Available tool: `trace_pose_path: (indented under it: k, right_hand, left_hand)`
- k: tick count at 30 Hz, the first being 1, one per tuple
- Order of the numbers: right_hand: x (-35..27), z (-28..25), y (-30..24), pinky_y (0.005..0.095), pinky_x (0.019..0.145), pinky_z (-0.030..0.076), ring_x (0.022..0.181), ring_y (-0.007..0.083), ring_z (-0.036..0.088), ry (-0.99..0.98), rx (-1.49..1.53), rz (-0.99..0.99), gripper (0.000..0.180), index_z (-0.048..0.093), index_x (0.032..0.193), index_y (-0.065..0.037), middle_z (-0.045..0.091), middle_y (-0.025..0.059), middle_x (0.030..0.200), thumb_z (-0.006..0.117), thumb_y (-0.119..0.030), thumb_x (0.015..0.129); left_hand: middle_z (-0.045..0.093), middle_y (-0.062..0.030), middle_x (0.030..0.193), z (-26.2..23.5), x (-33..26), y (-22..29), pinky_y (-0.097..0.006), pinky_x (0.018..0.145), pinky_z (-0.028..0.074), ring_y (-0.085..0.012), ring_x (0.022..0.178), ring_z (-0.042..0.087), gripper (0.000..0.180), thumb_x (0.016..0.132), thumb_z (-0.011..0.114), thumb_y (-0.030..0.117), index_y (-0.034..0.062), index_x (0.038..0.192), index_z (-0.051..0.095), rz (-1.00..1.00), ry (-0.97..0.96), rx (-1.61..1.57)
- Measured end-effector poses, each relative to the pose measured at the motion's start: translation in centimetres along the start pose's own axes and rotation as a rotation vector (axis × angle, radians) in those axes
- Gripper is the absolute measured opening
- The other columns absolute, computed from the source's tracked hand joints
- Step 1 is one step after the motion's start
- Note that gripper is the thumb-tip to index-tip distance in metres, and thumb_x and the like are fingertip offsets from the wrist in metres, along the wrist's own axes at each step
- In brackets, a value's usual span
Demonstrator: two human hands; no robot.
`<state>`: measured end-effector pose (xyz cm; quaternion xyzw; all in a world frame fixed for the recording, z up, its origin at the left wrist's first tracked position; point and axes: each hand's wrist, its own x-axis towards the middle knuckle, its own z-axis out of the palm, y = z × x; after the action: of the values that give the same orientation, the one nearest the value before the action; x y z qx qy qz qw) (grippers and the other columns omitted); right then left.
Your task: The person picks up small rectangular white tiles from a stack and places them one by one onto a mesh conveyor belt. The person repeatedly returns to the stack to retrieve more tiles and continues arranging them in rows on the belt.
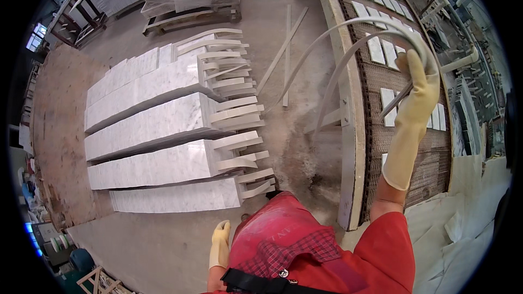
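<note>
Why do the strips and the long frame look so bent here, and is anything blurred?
Head view: fisheye bends straight edges near the rim, so the conveyor frame bows; the strips in the right hand curve too, how much by lens is unclear. Light is even daylight, marble slabs sharp, corners black.

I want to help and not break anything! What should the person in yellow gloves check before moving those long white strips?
1. Grip on the long white strips: the right hand is closed around them at one end. Ok.
2. Left hand: hangs by the side, holding nothing, free to help. Ok.
3. Far ends of the strips: they arc down toward the dusty floor; whether they touch it, cannot tell.
4. Nearby stacks of marble slabs: stand left of the strips, apart from them. Ok.
5. Small white tiles on the mesh conveyor: lie right beneath the raised hand. Not ok, lift clear.
</note>
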<state>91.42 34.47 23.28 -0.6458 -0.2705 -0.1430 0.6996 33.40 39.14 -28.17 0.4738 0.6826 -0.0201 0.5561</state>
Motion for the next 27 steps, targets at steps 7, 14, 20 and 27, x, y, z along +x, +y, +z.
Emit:
trace_pose_path:
  k: [7,14,20,27]
  right_hand:
    - [2.1,0.0,2.5,0.0288,0.092,0.056,0.095,0.0141,0.072,0.031,0.110,-0.052,0.052,0.070,0.138,0.001,0.077,0.0088,0.109,0.082,-0.026,0.095]
    - [-3.2,-1.6,2.0,0.0261,0.082,0.054,0.095,0.0145,0.068,-0.334,0.018,0.232,0.061,0.063,0.146,0.000,0.074,0.0102,0.120,0.082,-0.022,0.093]
    - [-8.9,-4.2,0.6,0.0238,0.073,0.050,0.083,0.0091,0.063,-0.562,-0.169,0.482,0.048,0.068,0.143,-0.005,0.073,0.0048,0.106,0.077,-0.017,0.098]
    - [-10.3,-6.7,-3.3,0.0228,0.069,0.046,0.075,0.0066,0.057,-0.422,-0.143,0.466,0.046,0.071,0.140,-0.003,0.067,-0.0009,0.089,0.076,-0.010,0.095]
  left_hand:
    - [0.078,-0.0102,0.117,0.2,-5.3,4.9,-0.035,0.095,0.054,-0.0192,0.107,0.071,0.049,0.099,0.070,0.037,0.0051,0.136,0.073,-0.054,0.029,0.041]
    - [0.078,-0.0093,0.119,0.4,-0.2,3.2,-0.034,0.095,0.055,-0.0195,0.107,0.072,0.048,0.099,0.070,0.037,0.0062,0.136,0.073,0.020,0.003,-0.032]
    - [0.077,-0.0092,0.117,0.3,3.2,3.6,-0.033,0.080,0.051,-0.0168,0.097,0.067,0.048,0.100,0.069,0.038,0.0084,0.138,0.072,0.112,-0.015,0.021]
    - [0.076,-0.0165,0.132,0.2,3.9,4.7,-0.039,0.107,0.051,-0.0279,0.125,0.070,0.052,0.101,0.064,0.042,0.0061,0.139,0.071,0.094,-0.081,0.132]
